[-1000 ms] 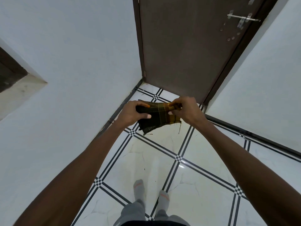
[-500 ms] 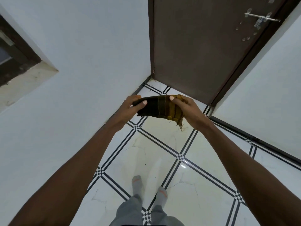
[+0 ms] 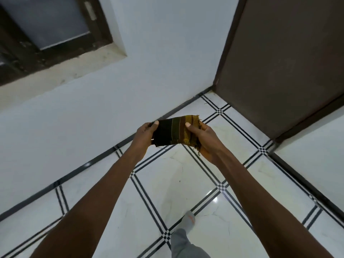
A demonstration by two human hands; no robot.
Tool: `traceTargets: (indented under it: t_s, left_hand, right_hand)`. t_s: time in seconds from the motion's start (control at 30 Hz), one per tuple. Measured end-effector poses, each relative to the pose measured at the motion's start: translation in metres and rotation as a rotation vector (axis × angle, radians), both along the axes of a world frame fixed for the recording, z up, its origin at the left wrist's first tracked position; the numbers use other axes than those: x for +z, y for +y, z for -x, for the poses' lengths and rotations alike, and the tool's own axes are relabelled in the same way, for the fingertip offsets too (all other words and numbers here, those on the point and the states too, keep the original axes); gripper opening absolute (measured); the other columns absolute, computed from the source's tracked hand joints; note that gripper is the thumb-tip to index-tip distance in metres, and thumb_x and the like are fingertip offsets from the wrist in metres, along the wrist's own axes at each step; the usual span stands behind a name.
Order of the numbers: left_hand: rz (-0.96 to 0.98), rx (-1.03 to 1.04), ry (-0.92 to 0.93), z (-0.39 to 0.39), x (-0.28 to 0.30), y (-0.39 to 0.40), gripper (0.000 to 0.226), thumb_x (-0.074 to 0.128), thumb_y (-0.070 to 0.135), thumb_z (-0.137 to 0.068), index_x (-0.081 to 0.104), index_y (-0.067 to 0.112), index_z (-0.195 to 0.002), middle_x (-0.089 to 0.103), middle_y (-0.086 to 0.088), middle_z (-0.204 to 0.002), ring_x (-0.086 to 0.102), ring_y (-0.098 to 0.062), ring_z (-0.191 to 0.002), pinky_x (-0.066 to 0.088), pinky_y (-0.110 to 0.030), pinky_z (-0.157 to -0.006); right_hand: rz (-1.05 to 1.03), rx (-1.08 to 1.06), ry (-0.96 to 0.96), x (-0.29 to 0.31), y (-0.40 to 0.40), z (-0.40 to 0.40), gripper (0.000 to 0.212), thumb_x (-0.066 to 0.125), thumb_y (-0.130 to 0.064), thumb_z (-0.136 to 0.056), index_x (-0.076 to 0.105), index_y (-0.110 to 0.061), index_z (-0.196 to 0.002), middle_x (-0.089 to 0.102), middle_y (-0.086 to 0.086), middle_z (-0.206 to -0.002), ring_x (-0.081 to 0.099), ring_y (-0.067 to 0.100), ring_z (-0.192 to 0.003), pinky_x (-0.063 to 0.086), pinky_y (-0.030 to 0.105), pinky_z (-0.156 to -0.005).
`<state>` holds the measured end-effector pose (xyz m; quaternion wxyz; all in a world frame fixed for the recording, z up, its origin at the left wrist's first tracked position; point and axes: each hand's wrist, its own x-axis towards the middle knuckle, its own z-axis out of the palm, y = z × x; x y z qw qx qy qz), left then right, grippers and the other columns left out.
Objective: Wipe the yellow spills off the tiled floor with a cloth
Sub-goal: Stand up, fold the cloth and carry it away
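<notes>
No readable text, labels, brands, numbers or signs appear anywhere: none on the striped cloth [image 3: 175, 131] held between both hands, nor on the door [image 3: 290, 58] beyond them.

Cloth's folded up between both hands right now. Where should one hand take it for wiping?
Probably the folded cloth's dark middle band, from above, palm flat over it. The left hand and right hand pinch its short ends, leaving the middle free; the frayed yellow end would trail loose.

Home interior, narrow corridor corner: glossy white tiled floor [image 3: 167, 175] with black line borders running near to far, plain white walls [image 3: 158, 53], brown door [image 3: 288, 62] far right, dark-framed window [image 3: 52, 27] far left.
</notes>
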<state>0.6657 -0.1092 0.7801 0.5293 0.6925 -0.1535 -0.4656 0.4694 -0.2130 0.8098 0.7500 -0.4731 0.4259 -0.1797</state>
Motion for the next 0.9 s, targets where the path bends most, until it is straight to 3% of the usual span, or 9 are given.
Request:
traceTargets:
  t_s: [0.1, 0.23, 0.37, 0.53, 0.6, 0.67, 0.73, 0.8, 0.9]
  left_hand:
    - [-0.034, 0.12, 0.032, -0.028, -0.005, 0.061, 0.033, 0.051, 0.045, -0.106, 0.057, 0.017, -0.123, 0.066, 0.0, -0.112, 0.068, -0.019, -0.101, 0.058, -0.033, -0.084]
    - [-0.053, 0.315, 0.096, -0.069, -0.013, 0.175, 0.043, 0.049, 0.049, -0.106, 0.059, 0.013, -0.128, 0.068, -0.006, -0.118, 0.068, -0.023, -0.107, 0.056, -0.039, -0.096]
    - [-0.025, 0.491, 0.043, -0.099, -0.012, 0.332, 0.049, 0.046, 0.053, -0.105, 0.065, 0.012, -0.125, 0.07, -0.012, -0.128, 0.069, -0.028, -0.116, 0.054, -0.04, -0.101]
    - [0.064, 0.755, 0.048, -0.099, 0.01, 0.52, 0.049, 0.048, 0.052, -0.105, 0.068, 0.012, -0.127, 0.075, -0.007, -0.122, 0.071, -0.025, -0.114, 0.055, -0.036, -0.095]
    - [0.104, 0.875, 0.051, -0.092, 0.019, 0.587, 0.04, 0.051, 0.047, -0.105, 0.07, 0.015, -0.12, 0.077, -0.006, -0.118, 0.073, -0.024, -0.112, 0.056, -0.035, -0.092]
    - [0.13, 1.016, 0.032, -0.077, 0.028, 0.666, 0.033, 0.053, 0.041, -0.106, 0.07, 0.016, -0.119, 0.076, -0.006, -0.117, 0.073, -0.024, -0.11, 0.056, -0.035, -0.094]
    - [0.135, 1.139, 0.014, -0.061, 0.035, 0.726, 0.032, 0.054, 0.038, -0.106, 0.068, 0.015, -0.122, 0.076, -0.005, -0.116, 0.073, -0.022, -0.105, 0.056, -0.035, -0.094]
    - [0.158, 1.278, 0.004, -0.041, 0.04, 0.788, 0.033, 0.055, 0.036, -0.106, 0.067, 0.012, -0.125, 0.076, -0.007, -0.117, 0.073, -0.022, -0.105, 0.056, -0.034, -0.092]
    - [0.145, 1.48, -0.036, -0.002, 0.047, 0.883, 0.034, 0.051, 0.034, -0.108, 0.066, 0.011, -0.128, 0.074, -0.007, -0.121, 0.072, -0.022, -0.109, 0.056, -0.032, -0.088]
  right_hand:
    - [0.009, 0.1, -0.004, -0.001, 0.044, -0.045, 0.027, 0.063, -0.026, -0.104, 0.069, -0.018, -0.13, 0.079, 0.006, -0.12, 0.076, 0.023, -0.113, 0.061, 0.038, -0.097]
    - [0.01, 0.267, -0.01, 0.003, 0.126, -0.107, 0.018, 0.059, -0.024, -0.107, 0.071, -0.022, -0.12, 0.081, 0.001, -0.11, 0.079, 0.014, -0.101, 0.064, 0.031, -0.089]
    - [0.03, 0.437, -0.009, 0.004, 0.238, -0.168, 0.031, 0.061, -0.027, -0.106, 0.068, -0.015, -0.133, 0.078, 0.007, -0.123, 0.075, 0.024, -0.115, 0.058, 0.045, -0.105]
    - [0.074, 0.671, -0.004, 0.01, 0.395, -0.226, 0.027, 0.064, -0.035, -0.104, 0.071, -0.021, -0.125, 0.078, 0.005, -0.121, 0.073, 0.029, -0.118, 0.049, 0.058, -0.112]
    - [0.086, 0.777, -0.013, 0.016, 0.461, -0.243, 0.023, 0.063, -0.034, -0.104, 0.072, -0.022, -0.122, 0.08, 0.004, -0.117, 0.074, 0.028, -0.116, 0.052, 0.055, -0.111]
    - [0.069, 0.921, -0.04, 0.023, 0.541, -0.258, 0.019, 0.06, -0.03, -0.106, 0.072, -0.021, -0.118, 0.08, 0.003, -0.113, 0.076, 0.023, -0.11, 0.063, 0.04, -0.095]
    - [0.059, 1.045, -0.062, 0.026, 0.606, -0.271, 0.017, 0.059, -0.028, -0.107, 0.072, -0.022, -0.116, 0.08, 0.001, -0.111, 0.078, 0.017, -0.103, 0.063, 0.028, -0.081]
    - [0.066, 1.176, -0.071, 0.033, 0.676, -0.28, 0.017, 0.06, -0.027, -0.106, 0.071, -0.021, -0.118, 0.08, 0.001, -0.111, 0.078, 0.016, -0.1, 0.063, 0.028, -0.08]
    - [0.067, 1.38, -0.099, 0.04, 0.787, -0.284, 0.014, 0.061, -0.026, -0.106, 0.071, -0.022, -0.114, 0.08, 0.004, -0.111, 0.078, 0.02, -0.104, 0.063, 0.039, -0.093]
